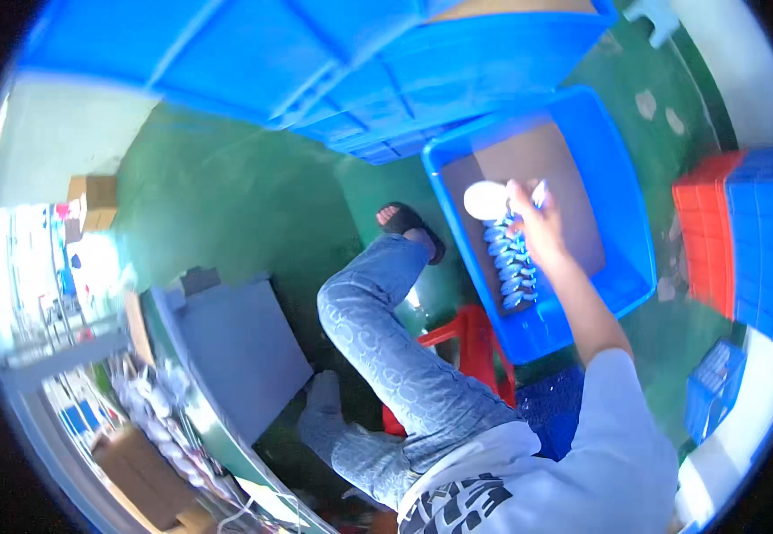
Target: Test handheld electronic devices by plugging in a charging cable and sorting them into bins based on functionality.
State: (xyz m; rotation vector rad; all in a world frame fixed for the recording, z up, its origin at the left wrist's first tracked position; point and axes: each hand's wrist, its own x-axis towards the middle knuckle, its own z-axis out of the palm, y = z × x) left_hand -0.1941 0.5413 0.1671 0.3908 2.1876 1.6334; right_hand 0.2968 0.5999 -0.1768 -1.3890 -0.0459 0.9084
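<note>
My right hand [540,224] reaches over a large blue plastic bin [629,209], its fingers closed at the edge of a glossy white oval piece [486,201]. A small shiny piece [540,192] shows by the fingers; whether the hand grips it too is unclear. Under the hand, a row of small glossy blue-and-white pieces [509,261] lies close together on brown cardboard [573,191] inside the bin. The kind of these pieces cannot be made out. My left hand is out of the picture.
Big blue crates [333,62] stand beyond the bin. A red stool [474,347] is beside my leg. Red and blue crates [707,236] are stacked at the right, above a smaller blue basket [714,390]. At left stand a grey panel [242,356] and a cluttered bench with a cardboard box [142,476].
</note>
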